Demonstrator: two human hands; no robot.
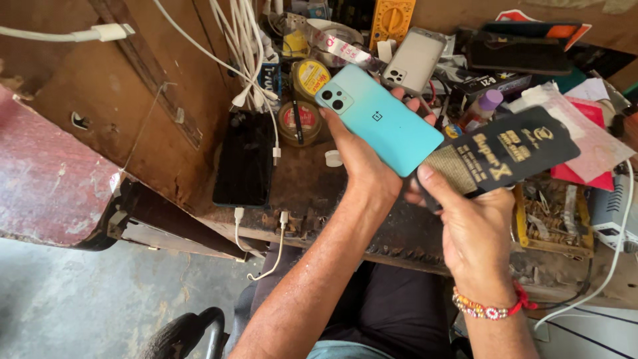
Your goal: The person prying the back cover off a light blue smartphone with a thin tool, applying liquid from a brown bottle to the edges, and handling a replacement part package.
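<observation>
Closest to the lens, the right hand (475, 229), a beaded red thread bracelet (488, 307) at its wrist, is up over the lap and its grip is closed on a flat black packet with gold print (505, 157), thumb pressed on the near end, the packet fanning out up and to the right of the fingers. Just left of that grip, the left hand (362, 163) has its grip wrapped round a slim turquoise smartphone with twin rear cameras (379, 119), held from underneath, back face up, camera end tilted away and to the left. The phone's lower corner sits just beside the packet's near end; whether they touch, I cannot tell.

Out from the left grip, on the worn brown wooden surface (306, 186), a black-screened phone (244, 159) lies flat to the left with a white cable (276, 143) running to it, and a small white cap (333, 158) sits right next to the wrist. Beyond the fingers stand two round yellow-lidded tins (302, 100), a bundle of white charging cables (246, 40), and a silver-backed phone (415, 60). Past the right grip lie a purple-capped bottle (484, 106), pink and white papers (591, 126), and below them a yellow tray of small metal parts (548, 216).
</observation>
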